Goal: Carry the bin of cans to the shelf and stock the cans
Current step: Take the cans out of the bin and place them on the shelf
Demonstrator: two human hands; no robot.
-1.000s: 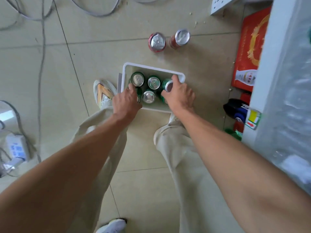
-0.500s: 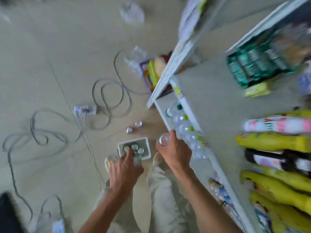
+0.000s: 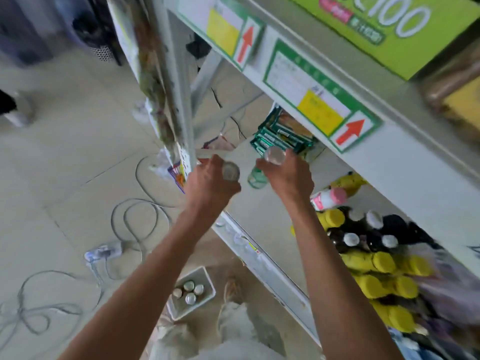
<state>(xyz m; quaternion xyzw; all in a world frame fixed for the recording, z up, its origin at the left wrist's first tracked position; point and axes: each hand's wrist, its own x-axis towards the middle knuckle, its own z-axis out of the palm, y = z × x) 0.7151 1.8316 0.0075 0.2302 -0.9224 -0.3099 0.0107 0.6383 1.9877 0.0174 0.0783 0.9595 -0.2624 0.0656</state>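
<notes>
My left hand (image 3: 209,181) is closed around a can (image 3: 231,171), of which only the silver top shows. My right hand (image 3: 288,175) grips a green can (image 3: 259,175) with a silver top, held tilted. Both hands hover over the bare grey shelf board (image 3: 262,214). The white bin (image 3: 205,279) stands on the floor below, between my arms, with several silver-topped cans (image 3: 189,292) upright inside it.
Green packets (image 3: 283,139) lie at the back of the shelf board. Yellow-capped and white-capped bottles (image 3: 374,258) fill the right side. An upper shelf edge with price tags (image 3: 322,110) overhangs. A white upright post (image 3: 179,100) stands left. Cables and a power strip (image 3: 104,253) lie on the floor.
Both hands have lifted a can each out of the bin and risen from floor level up to the shelf board. The view swung up from the floor to the shelf.
</notes>
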